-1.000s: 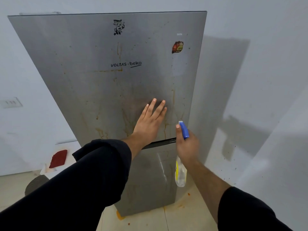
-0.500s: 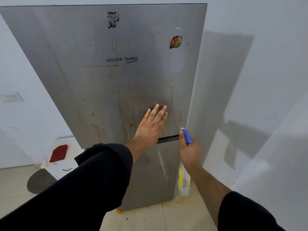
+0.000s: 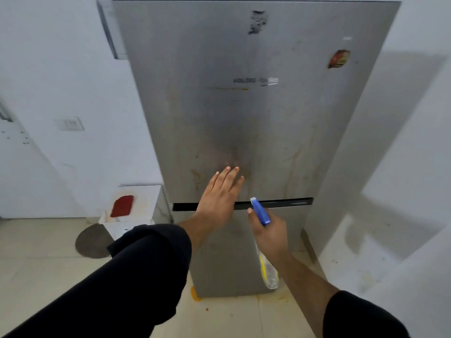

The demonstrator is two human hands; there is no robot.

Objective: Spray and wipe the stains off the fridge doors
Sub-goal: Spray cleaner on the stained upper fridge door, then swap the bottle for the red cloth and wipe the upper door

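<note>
A tall steel fridge fills the view; its upper door (image 3: 244, 106) carries orange-brown streaks and a dark smudge near the bottom, and its lower door (image 3: 227, 264) is partly hidden by my arms. My left hand (image 3: 217, 198) lies flat with straight fingers on the bottom of the upper door, over the dark gap between the doors. My right hand (image 3: 268, 232) grips a clear spray bottle (image 3: 267, 272) with a yellow label. The bottle's blue nozzle (image 3: 260, 211) points up at the upper door. No cloth is seen in either hand.
A white wall (image 3: 402, 167) closes in on the right of the fridge. At the left stands a low white cabinet (image 3: 146, 198) with a red cloth (image 3: 122, 206) on top. A round grey mat (image 3: 94, 241) and an orange spill (image 3: 195, 295) lie on the tiled floor.
The view has swung left and the fridge now sits more to the right. My left hand slid down the upper door to the gap. My right hand kept hold of the bottle.
</note>
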